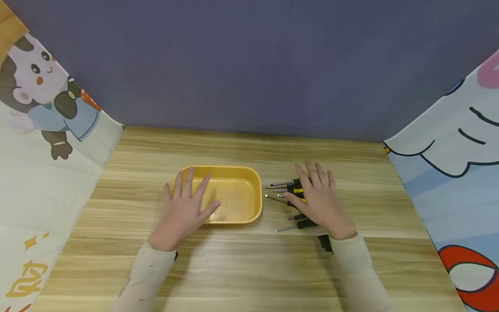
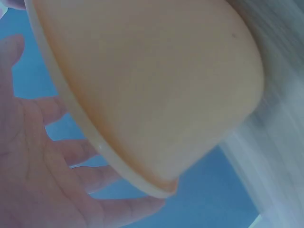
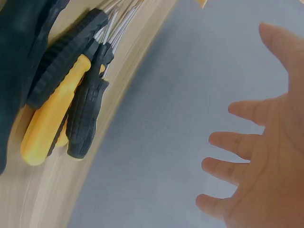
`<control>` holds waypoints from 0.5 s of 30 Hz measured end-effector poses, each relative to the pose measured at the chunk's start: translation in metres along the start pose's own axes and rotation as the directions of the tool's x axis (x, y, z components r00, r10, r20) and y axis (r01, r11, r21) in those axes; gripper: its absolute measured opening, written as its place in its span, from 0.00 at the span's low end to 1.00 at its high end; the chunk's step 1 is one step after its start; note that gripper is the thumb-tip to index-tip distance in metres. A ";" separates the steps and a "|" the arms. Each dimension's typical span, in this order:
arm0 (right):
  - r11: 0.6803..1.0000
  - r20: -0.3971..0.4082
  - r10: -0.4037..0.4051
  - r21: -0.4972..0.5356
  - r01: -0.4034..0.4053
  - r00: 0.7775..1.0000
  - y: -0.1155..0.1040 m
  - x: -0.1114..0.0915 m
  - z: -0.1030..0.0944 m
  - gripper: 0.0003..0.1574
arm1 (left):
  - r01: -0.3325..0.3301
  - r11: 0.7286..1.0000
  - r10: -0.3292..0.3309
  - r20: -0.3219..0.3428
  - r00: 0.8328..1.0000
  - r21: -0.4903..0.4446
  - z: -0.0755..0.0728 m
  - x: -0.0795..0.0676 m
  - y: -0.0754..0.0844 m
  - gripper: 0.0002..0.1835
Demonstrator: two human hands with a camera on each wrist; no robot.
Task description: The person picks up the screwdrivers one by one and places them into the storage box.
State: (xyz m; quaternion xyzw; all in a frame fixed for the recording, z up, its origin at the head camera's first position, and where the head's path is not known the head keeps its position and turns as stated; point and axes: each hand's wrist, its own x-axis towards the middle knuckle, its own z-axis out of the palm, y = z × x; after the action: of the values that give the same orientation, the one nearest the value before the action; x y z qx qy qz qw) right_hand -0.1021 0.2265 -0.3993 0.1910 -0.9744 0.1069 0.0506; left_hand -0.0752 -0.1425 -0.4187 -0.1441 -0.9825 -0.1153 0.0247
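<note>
A yellow rectangular tray (image 1: 238, 216) with rounded corners lies on the wooden table, nothing inside it. Over its left part my left hand (image 1: 181, 212) is spread with fingers straight; the left wrist view has the palm beside the tray's rim (image 2: 102, 147). To the right of the tray lie several screwdrivers (image 1: 306, 223), metal tips toward the tray, with black or yellow-and-black handles. Above their handles my right hand (image 1: 321, 201) is spread, hiding part of them. In the right wrist view a yellow handle (image 3: 54, 114) and black handles (image 3: 88, 109) rest beneath the open palm.
The light wooden table (image 1: 241, 268) meets a dark blue-grey panel (image 1: 249, 69) at its far edge. Cartoon-printed sheets stand along the left (image 1: 46, 182) and right (image 1: 452, 173) sides. A small black piece (image 1: 325, 243) shows at the right wrist.
</note>
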 end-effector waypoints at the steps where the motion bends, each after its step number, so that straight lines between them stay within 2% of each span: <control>1: 1.000 -0.001 -0.002 -0.003 0.002 1.000 0.001 0.000 0.000 0.54 | 0.005 1.000 -0.005 0.004 1.000 -0.005 0.000 0.000 -0.001 0.46; 10: 1.000 0.027 0.028 -0.003 -0.028 0.999 0.013 -0.004 -0.003 0.50 | 0.030 0.999 -0.030 0.001 1.000 -0.034 -0.002 -0.006 -0.014 0.42; 15: 1.000 0.026 0.023 0.002 -0.023 0.999 0.016 -0.005 -0.005 0.48 | 0.014 0.999 -0.015 -0.041 0.999 -0.041 -0.003 -0.011 -0.025 0.39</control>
State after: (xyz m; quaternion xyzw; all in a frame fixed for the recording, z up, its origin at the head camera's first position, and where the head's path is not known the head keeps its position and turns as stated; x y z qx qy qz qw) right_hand -0.1034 0.2439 -0.3982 0.1812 -0.9770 0.1063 0.0366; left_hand -0.0720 -0.1691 -0.4218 -0.1350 -0.9803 -0.1383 0.0415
